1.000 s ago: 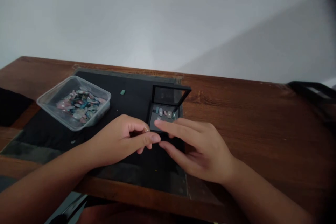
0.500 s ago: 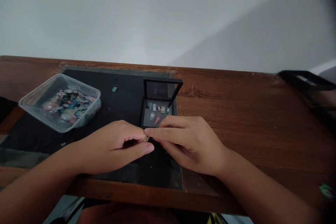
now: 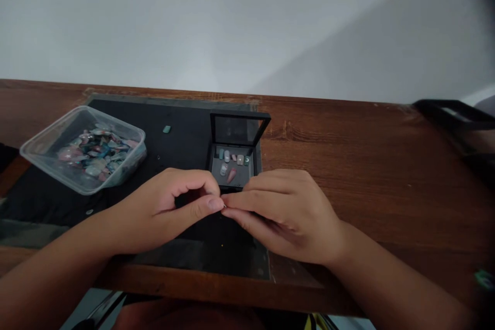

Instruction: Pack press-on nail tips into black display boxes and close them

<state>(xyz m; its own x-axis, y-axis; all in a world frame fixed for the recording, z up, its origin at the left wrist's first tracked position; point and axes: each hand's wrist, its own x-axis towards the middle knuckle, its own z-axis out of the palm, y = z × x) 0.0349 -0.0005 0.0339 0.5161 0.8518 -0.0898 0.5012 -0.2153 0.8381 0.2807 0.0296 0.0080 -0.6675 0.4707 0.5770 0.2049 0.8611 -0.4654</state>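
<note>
My left hand (image 3: 176, 211) and my right hand (image 3: 286, 214) meet over the dark mat, thumb and fingers of each pinched together tip to tip. Between them is a tiny pale sliver (image 3: 225, 206), almost wholly covered by the fingertips, so its kind does not show. Just beyond my hands a small black display case (image 3: 243, 176) stands with its windowed lid (image 3: 234, 130) raised. Several press-on nails lie inside it on a grey base, among them a long pink one (image 3: 231, 175) and a teal one (image 3: 221, 154).
A clear plastic tub (image 3: 33, 157) at the left holds a heap of press-on nails (image 3: 102, 152). One green nail (image 3: 166, 129) and a small clear piece (image 3: 89, 212) lie loose on the black mat (image 3: 181, 118). A black object (image 3: 450, 113) stands far right on the wooden table (image 3: 367, 165).
My left thumb has closed toward its index finger, and the fingertips of both hands now meet a little further right. The shiny piece seen at my left fingertips is now mostly covered.
</note>
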